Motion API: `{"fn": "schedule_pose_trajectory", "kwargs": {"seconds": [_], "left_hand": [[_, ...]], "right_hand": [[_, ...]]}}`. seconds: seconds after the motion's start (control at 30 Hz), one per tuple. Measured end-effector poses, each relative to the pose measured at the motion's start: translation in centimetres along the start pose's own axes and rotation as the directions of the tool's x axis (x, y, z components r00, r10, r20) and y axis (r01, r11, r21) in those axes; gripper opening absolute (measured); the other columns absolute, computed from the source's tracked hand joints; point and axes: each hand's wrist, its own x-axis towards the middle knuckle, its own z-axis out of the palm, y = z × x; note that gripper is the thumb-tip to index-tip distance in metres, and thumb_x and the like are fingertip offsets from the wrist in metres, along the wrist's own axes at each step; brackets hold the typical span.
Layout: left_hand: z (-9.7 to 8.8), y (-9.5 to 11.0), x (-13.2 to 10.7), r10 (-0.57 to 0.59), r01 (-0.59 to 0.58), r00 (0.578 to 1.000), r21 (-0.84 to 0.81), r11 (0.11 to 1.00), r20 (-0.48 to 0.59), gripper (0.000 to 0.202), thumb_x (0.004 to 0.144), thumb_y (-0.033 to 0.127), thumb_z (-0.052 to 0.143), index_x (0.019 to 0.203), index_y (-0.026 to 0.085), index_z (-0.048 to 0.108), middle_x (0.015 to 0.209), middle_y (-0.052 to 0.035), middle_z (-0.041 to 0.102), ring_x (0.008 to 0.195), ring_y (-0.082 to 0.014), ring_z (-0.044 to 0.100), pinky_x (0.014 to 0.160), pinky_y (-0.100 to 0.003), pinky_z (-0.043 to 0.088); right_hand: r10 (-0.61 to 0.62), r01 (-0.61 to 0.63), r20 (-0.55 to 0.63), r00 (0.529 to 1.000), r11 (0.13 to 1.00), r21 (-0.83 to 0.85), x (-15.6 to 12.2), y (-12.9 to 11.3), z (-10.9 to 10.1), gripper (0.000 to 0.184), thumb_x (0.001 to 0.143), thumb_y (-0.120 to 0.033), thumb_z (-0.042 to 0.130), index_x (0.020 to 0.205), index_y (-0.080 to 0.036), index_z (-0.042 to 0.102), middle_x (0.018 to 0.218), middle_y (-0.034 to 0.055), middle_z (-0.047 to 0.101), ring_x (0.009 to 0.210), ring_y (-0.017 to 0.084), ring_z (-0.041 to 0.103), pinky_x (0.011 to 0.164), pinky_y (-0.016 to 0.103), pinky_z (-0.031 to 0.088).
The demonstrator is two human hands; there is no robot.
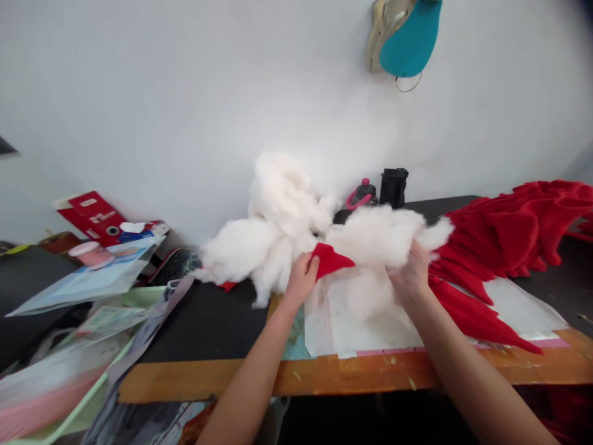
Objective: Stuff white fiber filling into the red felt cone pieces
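Observation:
A large mass of white polyester stuffing [278, 228] fills the middle of the black table [208, 327]. My left hand [301, 279] grips the edge of a red fleece point [330, 259] that emerges from the stuffing. My right hand [411, 272] sits at the stuffing's right side, its fingers sunk in and hidden. To the right lies a long red fleece piece with pointed spikes [509, 235]. Under the stuffing and the spikes is a white paper sheet [370, 334].
A wooden strip with orange paint [278, 377] runs along the near table edge. Plastic bags, papers and a red box [90, 216] are piled at left. A bottle with a pink handle [362, 194] and a black cup [393, 187] stand against the wall.

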Motion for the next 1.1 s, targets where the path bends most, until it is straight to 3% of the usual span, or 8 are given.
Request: {"fn": "schedule_pose_trajectory", "kwargs": {"seconds": [0.1, 0.27, 0.37, 0.5, 0.67, 0.73, 0.9, 1.1], "left_hand": [[0.1, -0.6, 0.2, -0.057, 0.091, 0.958, 0.110, 0.990, -0.280, 0.026, 0.093, 0.030, 0.041, 0.076, 0.016, 0.055, 0.101, -0.0117, 0.054, 0.098, -0.0232, 0.055, 0.096, -0.041, 0.043], [0.5, 1.4, -1.1, 0.176, -0.109, 0.895, 0.181, 0.977, -0.411, 0.025, 0.095, 0.034, 0.041, 0.089, 0.015, 0.057, 0.134, -0.0159, 0.041, 0.128, -0.0273, 0.041, 0.110, -0.042, 0.032], [0.9, 2.6, -2.0, 0.159, -0.165, 0.909, 0.019, 0.986, -0.385, 0.024, 0.097, 0.036, 0.039, 0.102, 0.017, 0.054, 0.113, -0.0131, 0.057, 0.108, -0.0226, 0.056, 0.098, -0.037, 0.043], [2.0, 2.8, -2.7, 0.063, -0.139, 0.967, -0.299, 0.944, -0.248, 0.036, 0.093, 0.035, 0.050, 0.122, 0.022, 0.035, 0.114, -0.0116, 0.059, 0.098, -0.0190, 0.062, 0.088, -0.032, 0.049], [2.7, 2.3, -3.0, 0.055, -0.095, 0.993, -0.414, 0.905, -0.107, 0.044, 0.089, 0.026, 0.054, 0.125, 0.024, 0.029, 0.111, -0.0099, 0.062, 0.090, -0.0170, 0.064, 0.083, -0.031, 0.051], [2.7, 2.2, -3.0, 0.052, -0.081, 0.995, -0.393, 0.916, -0.086, 0.041, 0.088, 0.021, 0.051, 0.125, 0.023, 0.031, 0.105, -0.0080, 0.064, 0.085, -0.0165, 0.064, 0.079, -0.030, 0.051], [2.6, 2.0, -3.0, -0.016, 0.000, 0.994, -0.150, 0.989, -0.105, 0.046, 0.079, 0.010, 0.052, 0.122, 0.020, 0.040, 0.084, -0.0029, 0.063, 0.070, -0.0173, 0.059, 0.063, -0.026, 0.045], [2.4, 1.7, -2.8, 0.011, -0.015, 0.989, -0.023, 1.000, -0.147, 0.010, 0.089, 0.023, 0.048, 0.092, 0.019, 0.057, 0.078, -0.0042, 0.062, 0.071, -0.0192, 0.057, 0.068, -0.029, 0.042]], "right_hand": [[0.125, -0.125, 0.003, 0.992, 0.988, 0.088, 0.1, -0.5, -0.5, 0.024, 0.078, -0.038, 0.056, 0.088, -0.019, 0.067, 0.097, 0.0095, 0.072, 0.089, 0.025, 0.070, 0.075, 0.035, 0.059], [0.193, -0.193, 0.086, 0.977, 0.981, -0.005, -2.1, 0.9, 0.6, 0.049, 0.062, -0.035, 0.076, 0.107, -0.019, 0.063, 0.090, 0.0052, 0.073, 0.083, 0.027, 0.070, 0.072, 0.040, 0.060], [0.209, -0.182, 0.247, 0.946, 0.975, -0.127, -4.1, 1.9, 1.8, 0.079, 0.061, -0.033, 0.082, 0.132, -0.024, 0.049, 0.106, 0.0047, 0.070, 0.094, 0.025, 0.069, 0.083, 0.040, 0.058], [0.046, 0.084, 0.511, 0.858, 0.970, -0.227, -5.4, 2.5, 2.6, 0.105, 0.072, -0.034, 0.077, 0.152, -0.029, 0.009, 0.133, 0.0075, 0.057, 0.118, 0.022, 0.059, 0.109, 0.045, 0.040], [-0.156, 0.401, 0.559, 0.814, 0.847, -0.348, -4.7, 3.5, 2.1, 0.113, 0.067, -0.054, 0.077, 0.152, -0.023, 0.010, 0.158, 0.0127, 0.019, 0.144, 0.030, 0.025, 0.118, 0.049, 0.019], [-0.171, 0.455, 0.602, 0.780, 0.816, -0.358, -4.7, 3.7, 1.9, 0.107, 0.070, -0.061, 0.071, 0.152, -0.023, 0.015, 0.157, 0.0123, 0.020, 0.144, 0.031, 0.023, 0.118, 0.049, 0.020], [-0.061, 0.450, 0.699, 0.712, 0.804, -0.388, -5.1, 3.0, 2.1, 0.052, 0.096, -0.051, 0.038, 0.142, -0.028, 0.045, 0.137, 0.0084, 0.048, 0.131, 0.023, 0.042, 0.116, 0.044, 0.027], [0.035, 0.255, 0.664, 0.747, 0.907, -0.334, -4.7, 1.9, 2.7, 0.045, 0.087, -0.044, 0.060, 0.129, -0.028, 0.058, 0.129, 0.0046, 0.058, 0.123, 0.021, 0.050, 0.112, 0.039, 0.033]]}}
